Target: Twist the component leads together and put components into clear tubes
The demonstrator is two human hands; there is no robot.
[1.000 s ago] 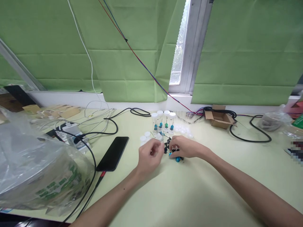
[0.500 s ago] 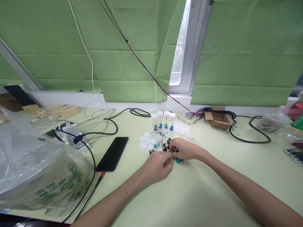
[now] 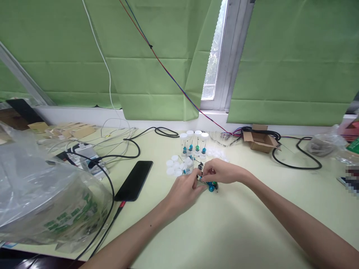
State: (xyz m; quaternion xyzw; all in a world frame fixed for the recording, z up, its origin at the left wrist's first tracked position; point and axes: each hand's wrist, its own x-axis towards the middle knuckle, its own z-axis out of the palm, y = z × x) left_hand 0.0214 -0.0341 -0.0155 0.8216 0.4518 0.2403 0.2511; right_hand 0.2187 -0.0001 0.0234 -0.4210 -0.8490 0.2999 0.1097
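Observation:
My left hand (image 3: 186, 187) rests low over the table, its thumb and fingers closed at a cluster of small parts. Beside it on the right, my right hand (image 3: 221, 171) has its fingertips pinched together over the same cluster. Whatever lies between the fingers is too small and covered to name. Just under my right hand is a small blue part (image 3: 211, 187) among dark and green bits. Behind the hands stand several clear tubes (image 3: 193, 145) with white caps, each with a small blue or green piece inside. Loose white caps (image 3: 174, 165) lie to the left.
A black phone (image 3: 134, 181) lies left of the hands, with a large clear plastic bag (image 3: 56, 205) beyond it. Black cables (image 3: 164, 132) run along the back. A small open cardboard box (image 3: 260, 142) sits at the back right. More translucent caps (image 3: 218, 152) lie behind my right hand.
My left hand has shifted slightly up, its fingers now reaching farther toward the parts. My right hand has lifted a little, uncovering more of the blue and green pieces.

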